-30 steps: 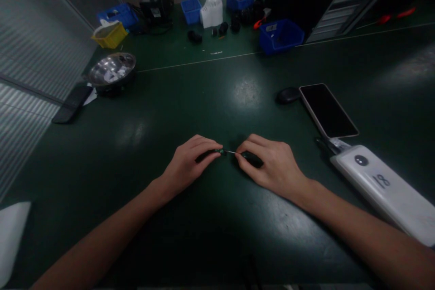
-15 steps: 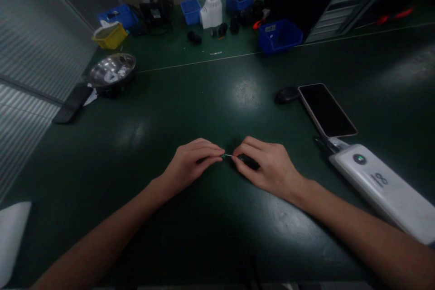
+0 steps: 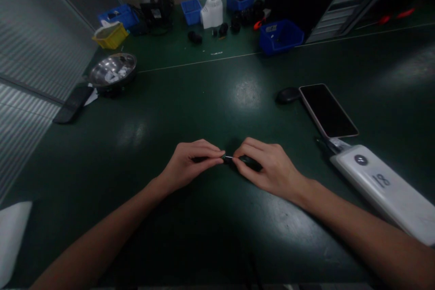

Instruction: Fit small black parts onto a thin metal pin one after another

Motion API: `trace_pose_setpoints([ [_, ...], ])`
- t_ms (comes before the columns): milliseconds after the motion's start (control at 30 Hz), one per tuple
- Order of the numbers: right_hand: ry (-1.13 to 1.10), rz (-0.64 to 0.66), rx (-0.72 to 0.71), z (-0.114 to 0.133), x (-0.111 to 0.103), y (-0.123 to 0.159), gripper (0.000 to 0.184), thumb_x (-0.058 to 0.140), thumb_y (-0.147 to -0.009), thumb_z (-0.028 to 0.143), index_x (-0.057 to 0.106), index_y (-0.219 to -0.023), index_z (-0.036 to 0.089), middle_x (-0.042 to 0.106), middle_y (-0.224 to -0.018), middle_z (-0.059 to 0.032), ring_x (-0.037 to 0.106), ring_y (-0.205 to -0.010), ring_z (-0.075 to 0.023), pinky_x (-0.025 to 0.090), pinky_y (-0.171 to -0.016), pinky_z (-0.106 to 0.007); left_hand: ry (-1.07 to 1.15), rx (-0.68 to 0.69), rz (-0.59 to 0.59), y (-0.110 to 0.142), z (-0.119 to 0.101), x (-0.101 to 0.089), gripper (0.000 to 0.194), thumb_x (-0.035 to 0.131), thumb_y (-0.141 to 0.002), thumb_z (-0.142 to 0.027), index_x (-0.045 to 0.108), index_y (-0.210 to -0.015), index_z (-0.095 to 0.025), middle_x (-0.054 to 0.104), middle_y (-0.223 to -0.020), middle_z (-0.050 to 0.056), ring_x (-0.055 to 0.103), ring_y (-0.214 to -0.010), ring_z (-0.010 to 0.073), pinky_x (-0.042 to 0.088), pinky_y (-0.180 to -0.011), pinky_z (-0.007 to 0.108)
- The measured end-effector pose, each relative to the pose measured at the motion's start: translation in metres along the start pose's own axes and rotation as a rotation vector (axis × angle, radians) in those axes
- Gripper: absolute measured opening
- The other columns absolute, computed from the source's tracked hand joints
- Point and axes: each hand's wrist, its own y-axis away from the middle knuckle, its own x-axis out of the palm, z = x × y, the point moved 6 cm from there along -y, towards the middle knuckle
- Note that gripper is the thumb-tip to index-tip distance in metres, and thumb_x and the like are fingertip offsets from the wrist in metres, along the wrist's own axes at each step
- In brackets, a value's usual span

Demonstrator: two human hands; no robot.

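Centre of the frame: the left hand (image 3: 192,163), fingertips pinched on a small green part (image 3: 223,156); the right hand (image 3: 268,163), curled closed around a dark-handled tool with a thin metal shaft (image 3: 250,161) — its tip at the part. Right: black-screened phone (image 3: 328,110), white oblong device (image 3: 384,190) — both beside the working area.

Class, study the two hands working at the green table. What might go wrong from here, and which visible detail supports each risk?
The slim shaft of the dark-handled tool might slip and jab the left hand, whose fingertips are right beside its end.

The tiny green part could pop loose, since only fingertips pinch it; against the green table, it might be hard to spot.
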Motion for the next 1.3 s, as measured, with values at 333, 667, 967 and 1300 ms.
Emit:
trace_pose_setpoints([
  [333, 0.085, 0.041, -0.007, 0.006, 0.005, 0.003, 0.022, 0.046, -0.104, 0.033, 0.064, -0.098, 0.021, 0.061, -0.090, -0.0012, 0.056, -0.071, -0.0112, 0.036, -0.061, -0.027, -0.223, 0.151, 0.025, 0.004, -0.009, 0.008, 0.025, 0.067, -0.093, -0.014, 0.074, -0.116, -0.019, 0.073, -0.109, 0.008, 0.066, -0.099, 0.0170, 0.058, -0.085, 0.032],
  [667, -0.043, -0.039, -0.019, 0.004, 0.000, 0.002, 0.018, 0.051, -0.102, 0.033, 0.065, -0.100, 0.021, 0.064, -0.090, -0.0025, 0.058, -0.074, -0.0124, 0.042, -0.066, -0.026, -0.118, 0.074, -0.031, 0.004, -0.010, 0.006, 0.026, 0.067, -0.093, -0.017, 0.073, -0.119, -0.022, 0.073, -0.108, 0.007, 0.067, -0.098, 0.0180, 0.058, -0.084, 0.033],
  [967, 0.078, -0.045, 0.095, -0.004, -0.002, 0.001, 0.022, 0.049, -0.103, 0.035, 0.067, -0.100, 0.021, 0.064, -0.095, -0.0026, 0.059, -0.075, -0.0128, 0.041, -0.065, -0.027, -0.336, 0.006, 0.086, 0.004, -0.009, 0.012, 0.042, 0.057, -0.099, -0.018, 0.060, -0.140, -0.025, 0.064, -0.111, 0.008, 0.058, -0.099, 0.0193, 0.051, -0.083, 0.034],
  [1300, 0.258, 0.024, 0.144, -0.005, -0.001, 0.003, 0.026, 0.046, -0.104, 0.036, 0.068, -0.102, 0.023, 0.064, -0.104, -0.0027, 0.059, -0.076, -0.0132, 0.036, -0.060, -0.029, -0.722, 0.023, 0.221, 0.007, -0.002, 0.014, 0.047, 0.051, -0.100, -0.020, 0.053, -0.146, -0.020, 0.057, -0.110, 0.011, 0.050, -0.095, 0.0225, 0.046, -0.081, 0.039],
])
